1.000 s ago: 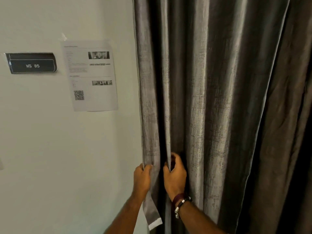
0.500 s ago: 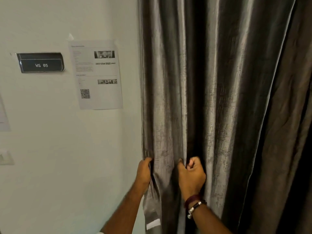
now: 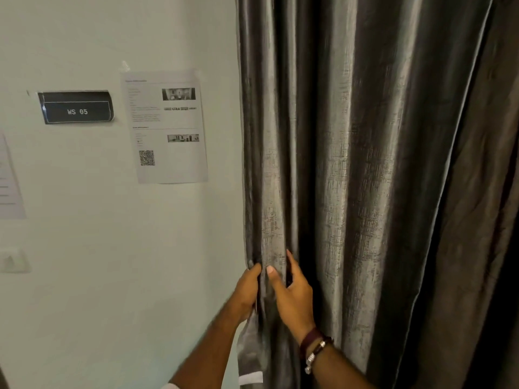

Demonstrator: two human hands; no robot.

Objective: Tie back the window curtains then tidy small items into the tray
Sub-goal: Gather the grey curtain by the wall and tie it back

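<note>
A tall grey textured curtain (image 3: pixel 351 164) hangs in deep folds over the right half of the head view. My left hand (image 3: pixel 247 290) grips its left edge fold low down, next to the wall. Just right of it, my right hand (image 3: pixel 292 296) pinches the neighbouring fold between thumb and fingers, a bracelet on the wrist. Below my hands dangles a strip of grey fabric (image 3: pixel 248 357) with a white end. A second, darker curtain panel (image 3: pixel 483 220) hangs at the far right. No tray is in sight.
The pale wall on the left carries a black sign reading WS 05 (image 3: pixel 77 108), a printed sheet with a QR code (image 3: pixel 165 126), part of another sheet (image 3: pixel 9 186) and a wall switch (image 3: pixel 12 259).
My right hand has come back left from a fold farther right and now pinches the fold beside my left hand. My left hand stays on the curtain's edge.
</note>
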